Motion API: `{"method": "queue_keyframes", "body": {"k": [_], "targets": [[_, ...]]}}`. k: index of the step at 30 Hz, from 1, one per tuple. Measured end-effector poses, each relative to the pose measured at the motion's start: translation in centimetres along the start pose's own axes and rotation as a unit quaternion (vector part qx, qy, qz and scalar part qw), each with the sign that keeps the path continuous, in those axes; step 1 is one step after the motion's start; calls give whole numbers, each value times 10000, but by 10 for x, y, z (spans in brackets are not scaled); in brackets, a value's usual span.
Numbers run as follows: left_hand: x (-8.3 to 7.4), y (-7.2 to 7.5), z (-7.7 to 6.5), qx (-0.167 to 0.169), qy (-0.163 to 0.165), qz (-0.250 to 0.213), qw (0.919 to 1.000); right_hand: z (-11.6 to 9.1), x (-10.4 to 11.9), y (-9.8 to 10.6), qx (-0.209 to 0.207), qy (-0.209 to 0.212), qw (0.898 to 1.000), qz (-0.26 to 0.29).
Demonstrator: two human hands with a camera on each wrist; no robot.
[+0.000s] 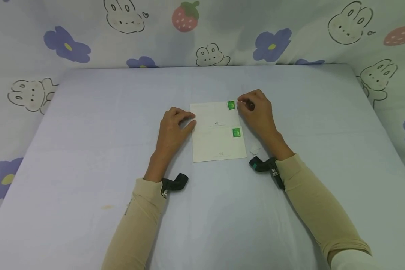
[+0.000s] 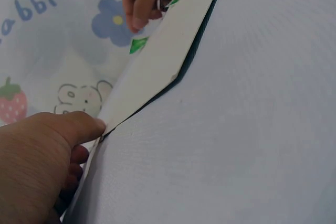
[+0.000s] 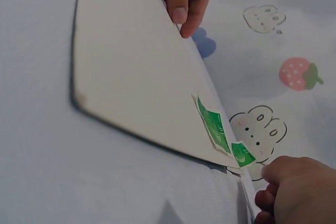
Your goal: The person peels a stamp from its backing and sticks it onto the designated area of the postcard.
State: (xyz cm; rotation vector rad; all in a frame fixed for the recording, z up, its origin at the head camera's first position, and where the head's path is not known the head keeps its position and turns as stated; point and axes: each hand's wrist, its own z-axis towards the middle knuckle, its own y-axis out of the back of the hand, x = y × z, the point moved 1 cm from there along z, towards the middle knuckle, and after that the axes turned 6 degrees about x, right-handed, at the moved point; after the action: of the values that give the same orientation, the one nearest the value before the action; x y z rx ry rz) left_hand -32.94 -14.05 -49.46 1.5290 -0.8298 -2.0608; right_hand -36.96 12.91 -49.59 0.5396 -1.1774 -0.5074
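Two white envelopes lie flat, the lower envelope (image 1: pixel 210 146) set just below the upper envelope (image 1: pixel 209 112). Each has a green stamp near its top right corner: an upper stamp (image 1: pixel 231 105) and a lower stamp (image 1: pixel 236 132). My left hand (image 1: pixel 173 125) is at the left edge of the upper envelope, thumb and index fingertips apart and touching that edge. On the opposite side, my right hand (image 1: pixel 258 114) has its thumb and index fingertips right beside the top right corner, close to the upper stamp. Its other fingers bend loosely underneath.
A small white paper scrap (image 1: pixel 254 150) lies right of the lower envelope. The white cloth (image 1: pixel 87 150) covers the table, with a patterned curtain (image 1: pixel 229 33) behind its far edge. Black wrist cameras (image 1: pixel 175 182) project inward from both sleeves.
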Motion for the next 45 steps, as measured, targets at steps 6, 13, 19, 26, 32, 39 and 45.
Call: {"method": "queue_keyframes", "body": {"k": [6,13,19,26,32,39,45], "targets": [[1,0,0,-33,-22,14,10000,-2,4,1,-250,695,9964,423],[0,0,0,8,-27,13,10000,-4,2,-1,287,742,9967,187],[0,0,0,-12,-32,44,10000,-4,1,-2,727,673,9950,-143],[0,1,0,-30,-41,27,10000,-2,0,-2,1028,1018,9880,-537],[0,1,-1,-15,36,-21,10000,-3,1,-2,1011,1131,9864,-626],[1,1,-2,-16,68,-38,10000,-4,5,1,301,1026,9939,-257],[0,0,0,-21,16,-31,10000,-5,5,2,588,922,9935,-322]]}}
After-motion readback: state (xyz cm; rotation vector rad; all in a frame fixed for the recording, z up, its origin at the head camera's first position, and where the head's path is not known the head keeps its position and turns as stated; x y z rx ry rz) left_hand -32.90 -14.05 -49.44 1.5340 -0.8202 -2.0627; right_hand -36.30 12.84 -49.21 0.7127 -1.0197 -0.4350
